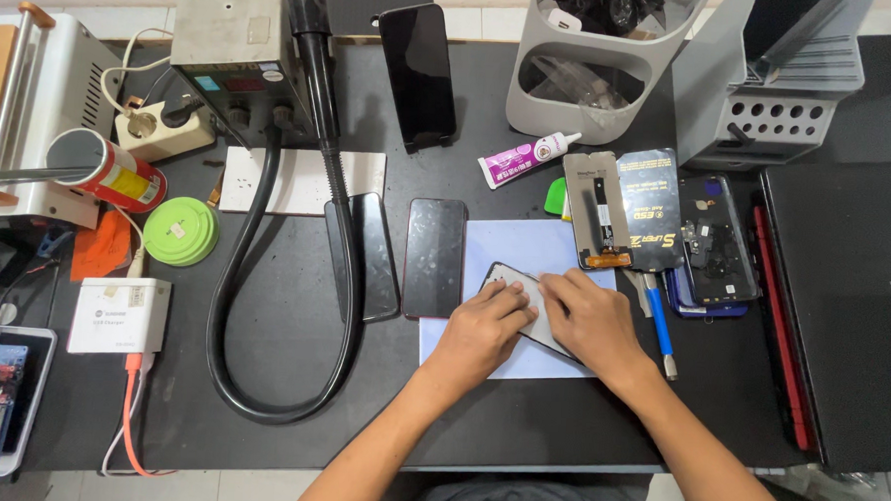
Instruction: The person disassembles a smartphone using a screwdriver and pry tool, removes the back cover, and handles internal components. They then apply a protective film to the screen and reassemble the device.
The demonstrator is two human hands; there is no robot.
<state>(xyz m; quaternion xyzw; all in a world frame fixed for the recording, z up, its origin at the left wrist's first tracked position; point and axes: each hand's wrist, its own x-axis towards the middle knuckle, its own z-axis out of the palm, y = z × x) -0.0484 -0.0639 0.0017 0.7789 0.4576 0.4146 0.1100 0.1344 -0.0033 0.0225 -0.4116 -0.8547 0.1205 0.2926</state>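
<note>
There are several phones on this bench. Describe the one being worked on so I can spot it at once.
Start at the black table and find the pale blue sheet near its front middle. The phone lies tilted on that sheet, under the left hand and right hand. Unlike the two dark phones lying straight beside the sheet, it is angled and partly covered.

- Bright, even light from overhead fills the head view; the black table point(260, 373) shows only soft, short shadows.
- Above the table's middle, an upright phone point(418, 74) carries a pale sheen.
- Focus is sharp mid-table.
- Toward the table's ends, straight edges bow slightly from the wide lens.
</note>
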